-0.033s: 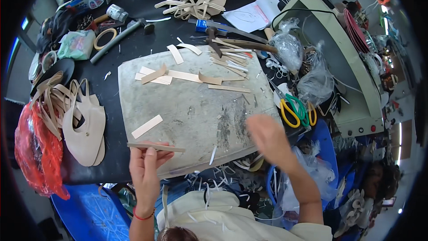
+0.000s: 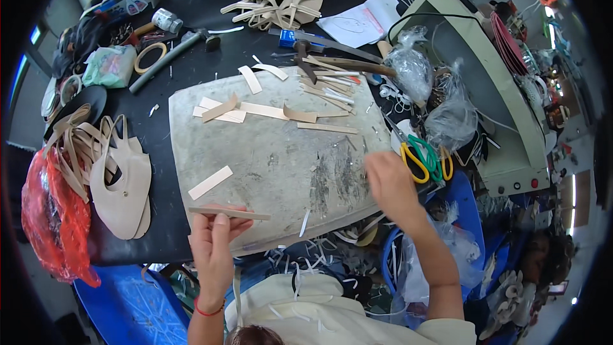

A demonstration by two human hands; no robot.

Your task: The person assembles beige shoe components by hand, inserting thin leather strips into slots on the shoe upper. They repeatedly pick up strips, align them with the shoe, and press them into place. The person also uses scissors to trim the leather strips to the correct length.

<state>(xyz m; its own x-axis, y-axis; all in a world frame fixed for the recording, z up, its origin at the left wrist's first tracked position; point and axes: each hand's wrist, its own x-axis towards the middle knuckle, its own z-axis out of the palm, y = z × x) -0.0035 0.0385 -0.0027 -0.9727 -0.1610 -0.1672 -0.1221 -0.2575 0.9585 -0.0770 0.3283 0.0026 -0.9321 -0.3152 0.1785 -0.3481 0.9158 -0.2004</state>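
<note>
My left hand point(image 2: 212, 252) pinches a narrow beige strip point(image 2: 258, 216) between thumb and fingers, over the near left edge of a worn grey board point(image 2: 274, 172). A flat pale strip point(image 2: 211, 182) lies on the board just beyond it. My right hand point(image 2: 391, 184) is over the board's right edge, its fingers bent and bunched together; whatever they may hold is hidden. Close by on its right lie scissors with yellow handles point(image 2: 415, 165) and a green-handled pair point(image 2: 431, 161). Farther back, several beige strips point(image 2: 265, 110) lie across the board, some curling up.
Beige shoe uppers point(image 2: 121, 198) lie at left beside a red plastic bag point(image 2: 54, 217). A hammer point(image 2: 305, 61), a blue box point(image 2: 288, 38) and paper point(image 2: 354, 25) are at the back. Clear plastic bags point(image 2: 452, 118) stand at right. A blue bin point(image 2: 134, 306) sits below the table's left edge.
My right hand has moved away from me and slightly right, toward the scissors. My left hand, with the strip, has shifted a little to the right and nearer to me.
</note>
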